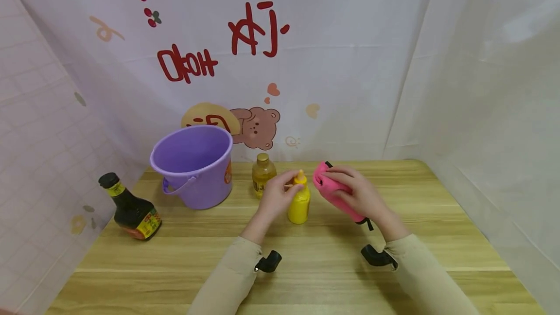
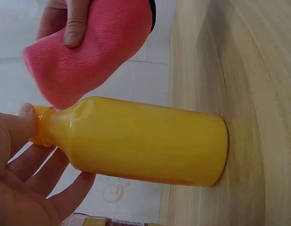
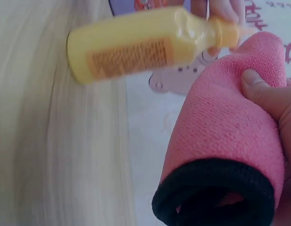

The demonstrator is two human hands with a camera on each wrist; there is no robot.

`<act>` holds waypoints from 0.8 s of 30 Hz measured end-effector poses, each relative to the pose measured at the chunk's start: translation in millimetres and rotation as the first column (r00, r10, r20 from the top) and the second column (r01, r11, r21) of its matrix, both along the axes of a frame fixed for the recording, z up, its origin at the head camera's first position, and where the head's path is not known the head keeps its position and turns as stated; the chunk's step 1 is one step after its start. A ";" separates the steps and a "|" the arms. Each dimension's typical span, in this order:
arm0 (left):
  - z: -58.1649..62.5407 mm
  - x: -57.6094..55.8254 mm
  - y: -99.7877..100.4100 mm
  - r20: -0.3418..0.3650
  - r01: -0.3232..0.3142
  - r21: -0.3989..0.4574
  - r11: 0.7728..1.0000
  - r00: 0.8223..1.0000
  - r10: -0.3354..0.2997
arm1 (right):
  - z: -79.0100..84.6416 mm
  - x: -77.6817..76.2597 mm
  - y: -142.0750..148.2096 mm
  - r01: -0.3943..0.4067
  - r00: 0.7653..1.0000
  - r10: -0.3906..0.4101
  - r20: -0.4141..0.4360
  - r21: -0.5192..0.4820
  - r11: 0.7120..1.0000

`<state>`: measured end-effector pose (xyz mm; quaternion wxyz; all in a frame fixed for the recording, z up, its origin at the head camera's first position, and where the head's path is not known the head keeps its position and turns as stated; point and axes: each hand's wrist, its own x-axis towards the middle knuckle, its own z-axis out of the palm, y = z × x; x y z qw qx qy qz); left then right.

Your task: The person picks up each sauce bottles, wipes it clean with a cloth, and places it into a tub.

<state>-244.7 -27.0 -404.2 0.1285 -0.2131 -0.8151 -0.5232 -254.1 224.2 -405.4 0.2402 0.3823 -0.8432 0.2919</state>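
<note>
Hands apart, a person's left hand (image 1: 274, 194) pinches the cap (image 3: 228, 36) of a yellow bottle (image 1: 299, 209) standing on the surface (image 1: 323, 281), while the right hand (image 1: 360, 196) grips a rolled pink cloth (image 1: 334, 197) just beside its neck. An orange label (image 3: 131, 59), its print too blurred to read, faces the right wrist camera; the left wrist view shows mostly plain yellow. From here the left hand partly covers an amber bottle (image 1: 261, 174), and lettering on the dark bottle (image 1: 133, 212) at far left is too small to make out.
</note>
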 end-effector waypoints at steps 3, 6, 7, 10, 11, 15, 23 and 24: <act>0.3 -0.4 0.2 -0.015 0.014 -0.003 1.000 1.000 -0.014 | 3.3 2.6 -9.2 -0.032 0.999 0.031 -0.024 -0.036 0.999; 0.6 -0.4 0.6 -0.022 0.009 -0.012 1.000 1.000 -0.010 | 4.1 4.4 -16.8 -0.060 0.997 0.057 -0.050 -0.074 0.995; 0.7 -0.4 0.6 -0.024 0.005 -0.012 1.000 1.000 -0.006 | 3.6 4.5 -19.0 -0.067 0.996 0.062 -0.056 -0.081 0.994; -0.6 -0.8 0.8 -0.029 -0.013 -0.017 1.000 0.999 0.013 | 0.6 4.2 -24.6 -0.082 0.995 0.077 -0.059 -0.089 0.993; -1.3 -1.0 0.9 -0.031 -0.021 -0.015 1.000 0.999 0.020 | -0.8 3.8 -26.0 -0.087 0.995 0.082 -0.055 -0.089 0.992; -3.5 -0.5 2.2 -0.045 -0.058 -0.016 0.998 0.997 0.057 | -6.4 3.5 -28.7 -0.093 0.995 0.090 -0.038 -0.093 0.991; -2.8 3.5 4.7 -0.066 -0.098 -0.030 0.995 0.993 0.096 | -17.7 3.4 -22.6 -0.110 0.993 0.111 -0.035 0.015 0.994; -2.9 3.9 4.7 -0.073 -0.100 -0.031 0.995 0.993 0.098 | -18.7 2.8 -21.8 -0.122 0.992 0.122 -0.037 0.025 0.992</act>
